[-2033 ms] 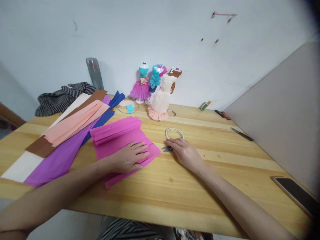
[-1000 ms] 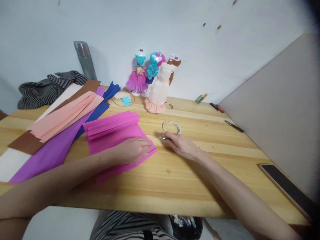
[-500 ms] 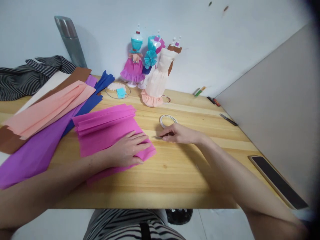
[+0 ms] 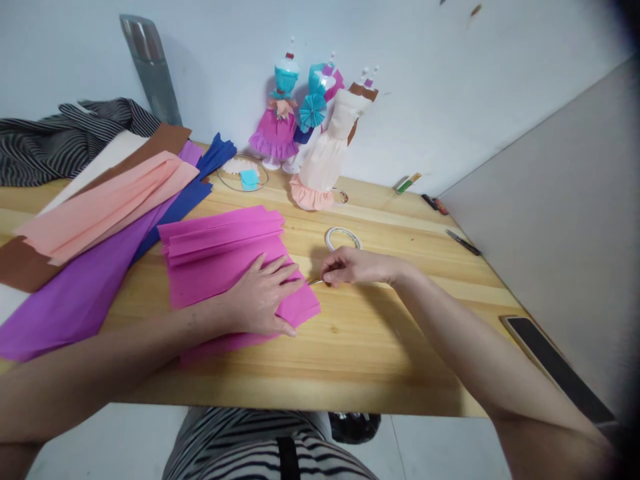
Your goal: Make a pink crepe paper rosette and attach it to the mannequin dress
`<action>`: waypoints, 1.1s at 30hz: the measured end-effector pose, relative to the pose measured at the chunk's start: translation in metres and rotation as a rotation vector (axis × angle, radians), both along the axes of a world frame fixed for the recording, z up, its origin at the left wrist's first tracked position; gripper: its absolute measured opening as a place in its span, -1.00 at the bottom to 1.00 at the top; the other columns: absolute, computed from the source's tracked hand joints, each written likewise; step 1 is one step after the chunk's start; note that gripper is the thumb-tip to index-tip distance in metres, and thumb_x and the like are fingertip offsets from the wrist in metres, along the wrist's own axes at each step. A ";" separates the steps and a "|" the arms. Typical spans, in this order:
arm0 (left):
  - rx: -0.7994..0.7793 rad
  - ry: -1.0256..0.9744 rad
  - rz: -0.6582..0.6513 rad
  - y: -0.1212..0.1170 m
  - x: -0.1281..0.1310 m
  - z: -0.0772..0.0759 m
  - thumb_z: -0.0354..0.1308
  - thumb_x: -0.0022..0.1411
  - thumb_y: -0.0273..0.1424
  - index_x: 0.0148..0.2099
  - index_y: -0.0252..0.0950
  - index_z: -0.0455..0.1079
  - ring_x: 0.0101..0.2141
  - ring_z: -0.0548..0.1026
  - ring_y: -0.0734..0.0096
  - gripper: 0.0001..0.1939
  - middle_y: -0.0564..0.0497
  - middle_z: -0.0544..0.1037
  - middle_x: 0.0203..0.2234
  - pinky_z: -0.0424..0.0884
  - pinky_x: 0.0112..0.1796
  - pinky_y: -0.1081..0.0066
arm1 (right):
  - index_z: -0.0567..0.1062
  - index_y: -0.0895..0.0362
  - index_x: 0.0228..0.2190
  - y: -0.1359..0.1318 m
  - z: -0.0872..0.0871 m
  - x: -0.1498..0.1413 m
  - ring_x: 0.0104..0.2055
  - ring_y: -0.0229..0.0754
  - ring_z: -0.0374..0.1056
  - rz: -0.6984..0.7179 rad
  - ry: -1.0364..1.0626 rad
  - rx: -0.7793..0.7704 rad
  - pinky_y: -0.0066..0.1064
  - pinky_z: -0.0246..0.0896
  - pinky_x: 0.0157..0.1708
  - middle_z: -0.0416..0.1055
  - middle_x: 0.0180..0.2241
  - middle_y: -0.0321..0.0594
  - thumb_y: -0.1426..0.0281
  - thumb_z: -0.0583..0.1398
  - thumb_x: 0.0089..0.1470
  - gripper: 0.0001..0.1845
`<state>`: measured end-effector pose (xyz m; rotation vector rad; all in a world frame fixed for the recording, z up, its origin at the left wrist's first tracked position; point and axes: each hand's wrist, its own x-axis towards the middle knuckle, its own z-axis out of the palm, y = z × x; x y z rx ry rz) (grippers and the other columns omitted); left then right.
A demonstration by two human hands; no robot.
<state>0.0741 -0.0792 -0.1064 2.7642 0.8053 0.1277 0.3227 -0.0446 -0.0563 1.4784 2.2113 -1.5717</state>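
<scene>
Right hand [image 4: 345, 267] and scissors [image 4: 315, 282] nearer pink paper [image 4: 210, 277]

Left hand [image 4: 263, 300] flat, palm down, fingers [image 4: 286, 273] spread, right hand [image 4: 350, 265] curled in a pinch, wrist [image 4: 400, 272] bent

Black-and-white striped clothing [image 4: 250, 445] has a black strap [image 4: 287, 456] in front.

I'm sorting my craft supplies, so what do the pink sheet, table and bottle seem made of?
Pink sheet: likely crepe paper, perhaps thin cloth; matte, with soft folds.
Table: apparently wood, or a wood-look surface; smooth, faintly glossy, showing pale grain.
Bottle: metal or plastic, I can't tell; smooth grey body, shinier silvery upper part.
</scene>
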 end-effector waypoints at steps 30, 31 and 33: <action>-0.030 -0.029 0.060 -0.004 0.002 -0.005 0.18 -0.02 0.18 0.31 -0.28 0.15 0.31 -0.02 -0.14 -0.03 -0.26 0.17 0.29 -0.22 0.22 -0.16 | 0.49 0.22 -0.54 0.003 -0.011 -0.012 -0.62 -0.37 0.11 -0.017 -0.123 -0.061 -0.47 -0.10 -0.62 0.32 -0.64 -0.31 0.16 0.22 -0.05 -0.66; -0.024 -0.039 0.059 -0.004 0.002 -0.006 0.17 -0.02 0.19 0.30 -0.28 0.16 0.31 0.00 -0.14 -0.03 -0.26 0.18 0.29 -0.22 0.22 -0.15 | 0.48 0.22 -0.55 0.003 -0.010 -0.013 -0.60 -0.36 0.15 -0.024 -0.130 -0.061 -0.47 -0.07 -0.61 0.32 -0.63 -0.30 0.16 0.23 -0.06 -0.66; -0.016 -0.058 0.059 -0.004 0.002 -0.007 0.17 -0.03 0.19 0.29 -0.28 0.19 0.30 0.02 -0.14 -0.03 -0.26 0.20 0.28 -0.21 0.22 -0.14 | 0.48 0.21 -0.57 0.002 -0.007 -0.014 -0.57 -0.33 0.21 -0.042 -0.132 -0.065 -0.46 -0.02 -0.58 0.35 -0.60 -0.28 0.16 0.24 -0.09 -0.67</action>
